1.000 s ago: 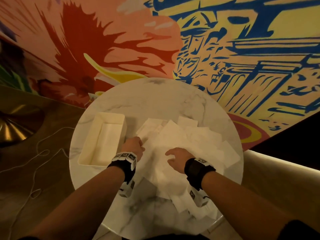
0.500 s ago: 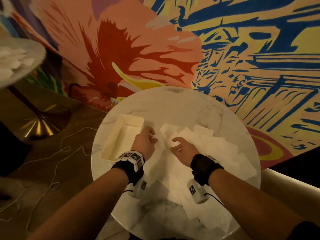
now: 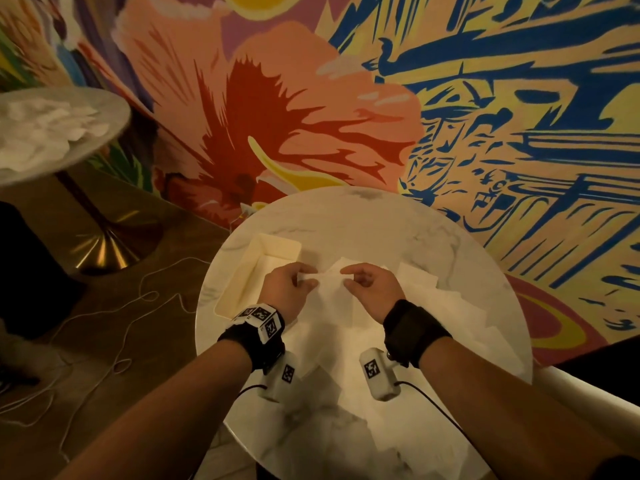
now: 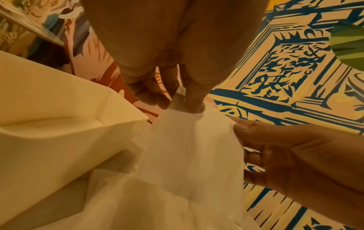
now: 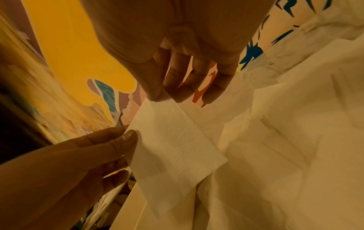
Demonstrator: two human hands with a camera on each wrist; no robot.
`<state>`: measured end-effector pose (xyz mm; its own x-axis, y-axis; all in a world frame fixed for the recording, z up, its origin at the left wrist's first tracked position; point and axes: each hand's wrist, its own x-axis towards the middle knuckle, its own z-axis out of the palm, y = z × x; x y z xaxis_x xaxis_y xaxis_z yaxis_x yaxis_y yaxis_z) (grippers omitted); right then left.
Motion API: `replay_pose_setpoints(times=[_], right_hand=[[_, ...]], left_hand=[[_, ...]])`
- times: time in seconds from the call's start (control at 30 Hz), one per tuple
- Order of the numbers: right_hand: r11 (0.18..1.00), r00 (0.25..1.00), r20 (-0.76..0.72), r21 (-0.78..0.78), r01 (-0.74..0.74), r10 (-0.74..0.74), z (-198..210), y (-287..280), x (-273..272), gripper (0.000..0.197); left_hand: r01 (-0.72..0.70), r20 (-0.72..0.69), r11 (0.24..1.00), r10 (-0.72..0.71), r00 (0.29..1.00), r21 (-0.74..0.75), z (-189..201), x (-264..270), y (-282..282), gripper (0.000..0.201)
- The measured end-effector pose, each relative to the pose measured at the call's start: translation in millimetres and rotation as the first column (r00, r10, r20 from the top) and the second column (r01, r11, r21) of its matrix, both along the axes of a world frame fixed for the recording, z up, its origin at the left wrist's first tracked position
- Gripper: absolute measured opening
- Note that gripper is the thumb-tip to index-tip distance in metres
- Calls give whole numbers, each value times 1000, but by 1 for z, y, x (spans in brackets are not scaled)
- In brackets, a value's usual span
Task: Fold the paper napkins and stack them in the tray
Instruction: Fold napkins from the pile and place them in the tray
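Both hands hold one white embossed paper napkin (image 4: 189, 149) up over the round white marble tabletop (image 3: 363, 223). The left hand (image 3: 289, 289) pinches the napkin's upper corner between thumb and fingertips (image 4: 194, 102), its other fingers curled loosely alongside. The right hand (image 3: 374, 289) pinches the opposite edge of the same napkin between thumb and forefinger, with the remaining fingers (image 5: 216, 84) spread and relaxed. The sheet hangs between the two hands, its lower part draping down toward a loose pile of unfolded white paper napkins (image 3: 446, 306) that spreads under and to the right of the right hand. Just left of the left hand sits the cream rectangular tray (image 3: 242, 275), its near wall close beside the hanging napkin; what lies on its floor cannot be made out. A painted mural in orange, red, yellow and blue (image 3: 485, 116) rises beyond the hands.
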<state>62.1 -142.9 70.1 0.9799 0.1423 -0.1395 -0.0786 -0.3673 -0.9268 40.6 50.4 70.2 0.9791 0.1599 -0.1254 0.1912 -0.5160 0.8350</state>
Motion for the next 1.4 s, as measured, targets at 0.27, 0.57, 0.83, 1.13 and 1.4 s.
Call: replay_pose_setpoints(times=[0.27, 0.57, 0.83, 1.13, 1.4], right_hand=[[964, 986, 165, -264, 33, 12, 8, -9, 2, 4], [980, 987, 147, -195, -35, 64, 17, -10, 0, 3], [991, 996, 88, -131, 41, -30, 17, -25, 6, 19], [991, 993, -1, 72, 115, -115, 26, -12, 10, 12], [937, 977, 127, -328, -119, 169, 37, 23, 23, 6]], left_hand=[[25, 77, 969, -45, 996, 245, 2, 2, -10, 6], [254, 81, 930, -284, 955, 266, 18, 5, -29, 23], [163, 99, 970, -183, 978, 178, 16, 8, -8, 18], [159, 1, 986, -160, 987, -41, 9, -7, 5, 45], [137, -15, 988, -136, 991, 76, 17, -13, 41, 33]])
